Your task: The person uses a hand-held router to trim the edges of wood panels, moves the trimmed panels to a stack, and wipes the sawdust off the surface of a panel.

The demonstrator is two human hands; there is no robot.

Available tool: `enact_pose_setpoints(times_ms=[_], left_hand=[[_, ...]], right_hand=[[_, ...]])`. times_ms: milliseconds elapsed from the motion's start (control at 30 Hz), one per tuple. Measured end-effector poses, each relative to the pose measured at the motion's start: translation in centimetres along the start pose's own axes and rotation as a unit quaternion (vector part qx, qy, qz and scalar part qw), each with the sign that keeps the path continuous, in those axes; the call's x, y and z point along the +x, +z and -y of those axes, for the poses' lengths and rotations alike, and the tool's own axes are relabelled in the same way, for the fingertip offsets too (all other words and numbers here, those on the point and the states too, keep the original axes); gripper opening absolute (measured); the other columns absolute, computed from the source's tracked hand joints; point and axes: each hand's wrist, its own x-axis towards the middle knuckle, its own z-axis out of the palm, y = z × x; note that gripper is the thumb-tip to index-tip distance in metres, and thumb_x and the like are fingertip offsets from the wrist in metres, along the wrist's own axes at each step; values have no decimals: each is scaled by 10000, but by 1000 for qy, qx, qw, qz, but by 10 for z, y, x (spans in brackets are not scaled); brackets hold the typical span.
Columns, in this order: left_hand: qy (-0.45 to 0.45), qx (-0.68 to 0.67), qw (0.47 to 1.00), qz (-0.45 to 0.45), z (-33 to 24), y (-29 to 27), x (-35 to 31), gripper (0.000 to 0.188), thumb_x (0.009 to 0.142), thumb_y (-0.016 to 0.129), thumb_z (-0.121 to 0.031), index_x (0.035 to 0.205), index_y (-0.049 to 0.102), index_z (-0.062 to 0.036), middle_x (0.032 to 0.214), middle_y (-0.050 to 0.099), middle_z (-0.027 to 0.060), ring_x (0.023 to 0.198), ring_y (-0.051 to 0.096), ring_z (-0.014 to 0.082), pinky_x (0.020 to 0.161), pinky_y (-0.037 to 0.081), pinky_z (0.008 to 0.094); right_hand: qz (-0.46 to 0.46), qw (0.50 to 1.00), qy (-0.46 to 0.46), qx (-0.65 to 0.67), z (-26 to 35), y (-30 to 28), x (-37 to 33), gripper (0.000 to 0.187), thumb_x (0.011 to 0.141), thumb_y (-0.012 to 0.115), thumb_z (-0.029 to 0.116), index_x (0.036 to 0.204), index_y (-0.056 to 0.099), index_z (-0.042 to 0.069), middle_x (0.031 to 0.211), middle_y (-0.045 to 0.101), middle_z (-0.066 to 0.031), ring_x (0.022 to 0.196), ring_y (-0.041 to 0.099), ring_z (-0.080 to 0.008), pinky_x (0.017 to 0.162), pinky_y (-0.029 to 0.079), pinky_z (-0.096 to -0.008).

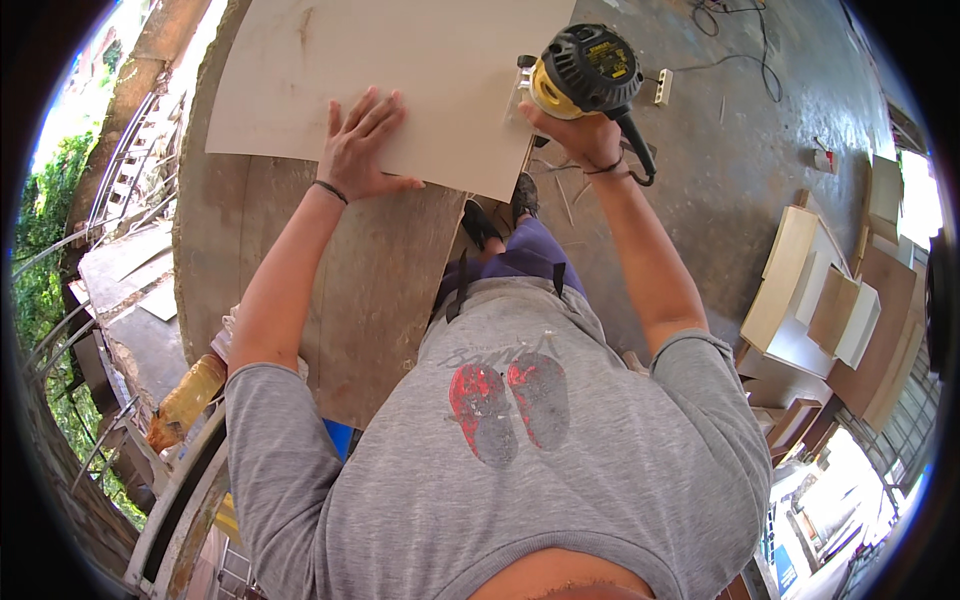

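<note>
A large pale sheet of board lies over the worn wooden workbench. My left hand rests flat on the board near its close edge, fingers spread and thumb out to the right. In my right hand is a yellow and black trim router, gripped round its body. The router stands at the board's right edge, its clear base plate partly over the sheet. Its black cord hangs down beside my right wrist. The router's bit is hidden beneath the body.
A white power strip lies on the grey floor, with a loose cable beyond it. Wooden cabinet parts are stacked at the right. Thin offcut strips lie by my shoes. Railings and greenery border the left side.
</note>
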Motion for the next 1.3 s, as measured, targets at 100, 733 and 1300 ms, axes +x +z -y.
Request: enact_pose_setpoints(times_ms=[100, 733, 1300], left_hand=[[-3, 3, 1000, 0, -2, -2, 1, 1077, 523, 714, -759, 1416, 449, -218, 1502, 382, -30, 1427, 270, 257, 1127, 106, 636], [-8, 23, 1000, -5, -3, 1, 3, 1010, 557, 696, -757, 1376, 496, -201, 1504, 364, -57, 1433, 245, 205, 1147, 94, 618], [-19, 50, 998, 28, -2, 3, 4, 1090, 563, 632, -816, 1436, 414, -201, 1537, 299, -59, 1454, 176, 196, 1167, 53, 583]], right_hand=[[-5, 999, -22, -34, -1, 1, 0, 396, 693, 822, 314, 1007, 699, 105, 944, 720, -52, 863, 691, -180, 798, 558, -327], [45, 994, -48, -85, 15, 21, -60, 387, 729, 805, 233, 1046, 662, 64, 951, 674, -40, 866, 644, -166, 806, 530, -323], [68, 994, -42, -72, -19, 53, -138, 387, 634, 864, 333, 920, 709, 124, 857, 715, -1, 785, 687, -154, 699, 546, -281]])
